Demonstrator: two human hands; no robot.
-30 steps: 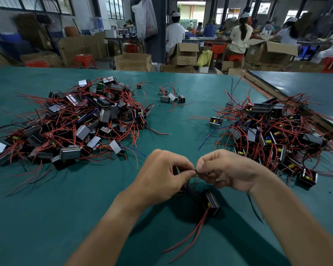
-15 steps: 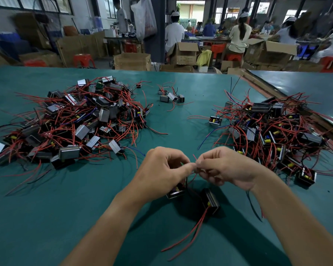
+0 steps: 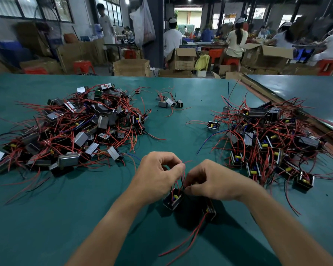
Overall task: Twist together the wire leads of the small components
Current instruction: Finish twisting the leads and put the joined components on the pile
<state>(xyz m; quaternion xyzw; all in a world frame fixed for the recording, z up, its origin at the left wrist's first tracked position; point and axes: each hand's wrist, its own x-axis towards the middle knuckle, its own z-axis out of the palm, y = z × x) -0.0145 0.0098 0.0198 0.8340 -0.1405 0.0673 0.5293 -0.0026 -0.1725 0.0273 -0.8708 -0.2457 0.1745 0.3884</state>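
Left pile (image 3: 75, 127) of components, at ten o'clock from the hands: no change.

Left hand (image 3: 158, 175): a second ago it met the right tip to tip on a short, level run of wire. Now it has risen. Its fingers (image 3: 181, 167) pinch the top ends of the wire leads (image 3: 181, 178), red and dark.

The leads now stand near upright and run down to a component (image 3: 173, 199) at six o'clock below the pinch. It was tucked under the left hand before. It now shows tilted in the gap between the hands, and we cannot tell whether it is clear of the surface (image 3: 46, 217).

Right hand (image 3: 213, 181): it has dropped lower and pinches the same leads close above the component.

Second component (image 3: 210, 210), at five o'clock from the first: it lies where it was, red leads trailing towards us.

Right pile (image 3: 273, 143), at two o'clock: unchanged.

Our reading is that the leads are now stretched between two pinches, ready for twisting along their length. No finished twist shows yet.
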